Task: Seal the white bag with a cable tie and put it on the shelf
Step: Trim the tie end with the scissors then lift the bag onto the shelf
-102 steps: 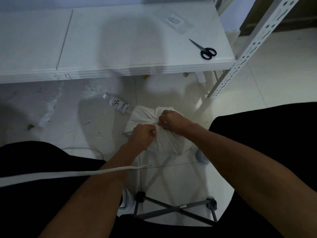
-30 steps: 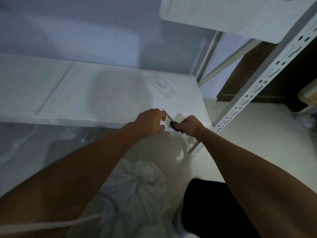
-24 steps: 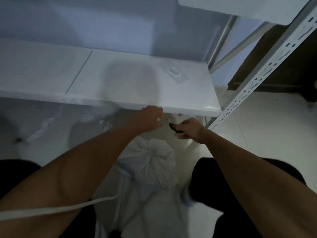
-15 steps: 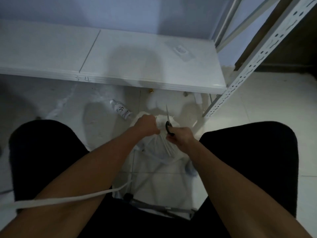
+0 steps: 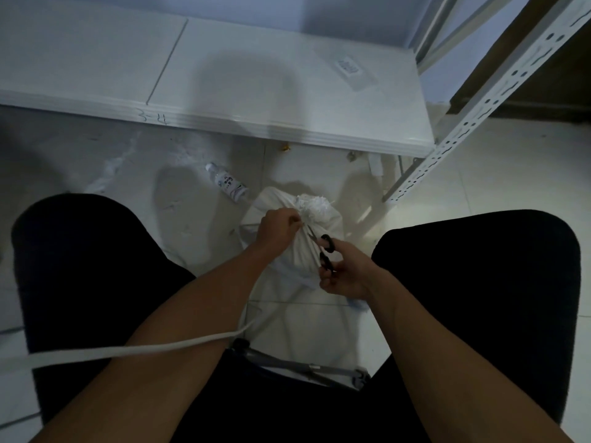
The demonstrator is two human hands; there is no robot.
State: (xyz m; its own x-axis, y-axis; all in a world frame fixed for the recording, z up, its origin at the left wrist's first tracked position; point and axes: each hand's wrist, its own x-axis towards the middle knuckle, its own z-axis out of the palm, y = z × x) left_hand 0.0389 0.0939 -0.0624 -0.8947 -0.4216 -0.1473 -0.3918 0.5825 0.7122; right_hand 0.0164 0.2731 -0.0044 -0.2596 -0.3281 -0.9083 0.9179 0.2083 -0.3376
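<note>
The white bag [image 5: 300, 257] stands on the floor between my knees, its neck gathered into a ruffled top [image 5: 311, 207]. My left hand [image 5: 278, 227] pinches something at the neck; the cable tie itself is too small to make out. My right hand [image 5: 343, 273] grips black-handled scissors [image 5: 324, 251], blades pointing up-left at the neck beside my left fingers. The white shelf [image 5: 287, 87] lies low across the view beyond the bag.
A small plastic bottle [image 5: 228, 184] lies on the tiled floor left of the bag. A perforated shelf upright [image 5: 473, 116] rises at right. A white strap [image 5: 134, 348] crosses my left forearm. A grey folding stool frame [image 5: 307, 369] sits below the bag.
My right hand took the scissors from the shelf and brought them down to the bag. My left hand returned to the bag's neck. The view tilted from the shelf down to the floor.
</note>
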